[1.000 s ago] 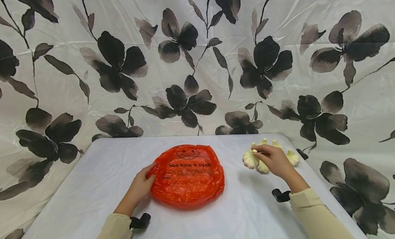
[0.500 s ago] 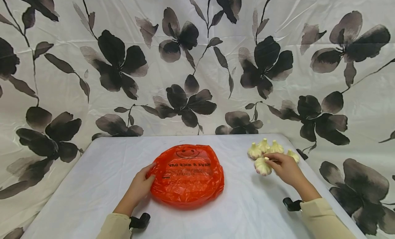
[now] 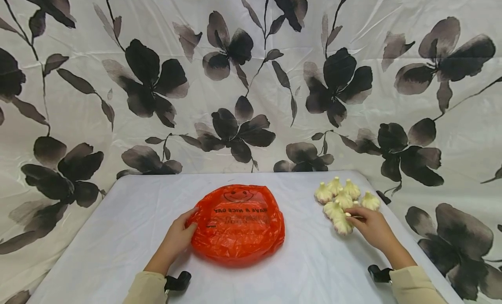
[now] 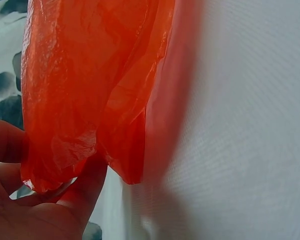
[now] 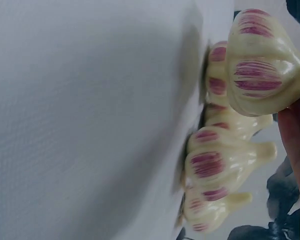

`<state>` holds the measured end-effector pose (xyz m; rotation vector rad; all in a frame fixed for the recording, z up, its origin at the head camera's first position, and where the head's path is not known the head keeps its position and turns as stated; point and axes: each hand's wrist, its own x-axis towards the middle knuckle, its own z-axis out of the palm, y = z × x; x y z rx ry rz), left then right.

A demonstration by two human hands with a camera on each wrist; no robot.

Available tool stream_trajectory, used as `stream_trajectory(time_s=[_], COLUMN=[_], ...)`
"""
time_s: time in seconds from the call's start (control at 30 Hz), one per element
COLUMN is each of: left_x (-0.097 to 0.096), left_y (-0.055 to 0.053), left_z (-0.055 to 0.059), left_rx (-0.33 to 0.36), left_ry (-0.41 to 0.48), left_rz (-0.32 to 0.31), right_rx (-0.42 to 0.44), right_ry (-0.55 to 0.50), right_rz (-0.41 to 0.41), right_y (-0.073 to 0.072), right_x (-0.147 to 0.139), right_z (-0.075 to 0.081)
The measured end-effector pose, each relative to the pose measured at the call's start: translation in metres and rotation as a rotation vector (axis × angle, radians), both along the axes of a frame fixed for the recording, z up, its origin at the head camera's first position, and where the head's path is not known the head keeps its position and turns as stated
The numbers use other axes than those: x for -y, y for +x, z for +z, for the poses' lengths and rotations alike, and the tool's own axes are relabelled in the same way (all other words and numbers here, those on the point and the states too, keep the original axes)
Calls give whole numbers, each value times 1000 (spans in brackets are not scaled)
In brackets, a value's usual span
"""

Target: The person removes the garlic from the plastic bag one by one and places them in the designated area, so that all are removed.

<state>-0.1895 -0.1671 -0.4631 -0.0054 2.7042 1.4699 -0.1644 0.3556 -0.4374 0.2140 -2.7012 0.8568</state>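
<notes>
A red plastic bag point(image 3: 239, 234) printed with a smiley face and mirrored lettering stands puffed out on the table. At its left edge my left hand point(image 3: 176, 236) pinches the plastic; in the left wrist view, fingers lie on both sides of the red film point(image 4: 90, 75). My right hand point(image 3: 372, 230) pinches a garlic bulb point(image 3: 343, 225) by its stem, at the near side of a cluster of garlic bulbs point(image 3: 323, 193). The right wrist view shows this purple-streaked bulb point(image 5: 262, 65) held off the table, with other bulbs point(image 5: 225, 160) behind it.
The white-covered table point(image 3: 137, 216) reaches back to a hanging cloth point(image 3: 274, 90) with dark flowers. More garlic bulbs point(image 3: 370, 201) sit near the table's right edge. A black wrist camera point(image 3: 378, 273) sticks out from the right wrist.
My right hand has moved right and towards me with the garlic bulb, from the cluster's left side to its near side. The left hand and bag have stayed put.
</notes>
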Motion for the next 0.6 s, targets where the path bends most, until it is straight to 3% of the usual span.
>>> stream_trajectory(time_s=[0.23, 0.6], left_x=[1, 0], left_y=[-3, -4], left_z=[-2, -2], left_rx=[-7, -12], left_ry=[2, 7], left_rz=[-11, -11], right_rx=[-26, 11], right_ry=[33, 65], right_rz=[-19, -46], right_y=[4, 4], right_x=[-7, -17], right_z=[-7, -12])
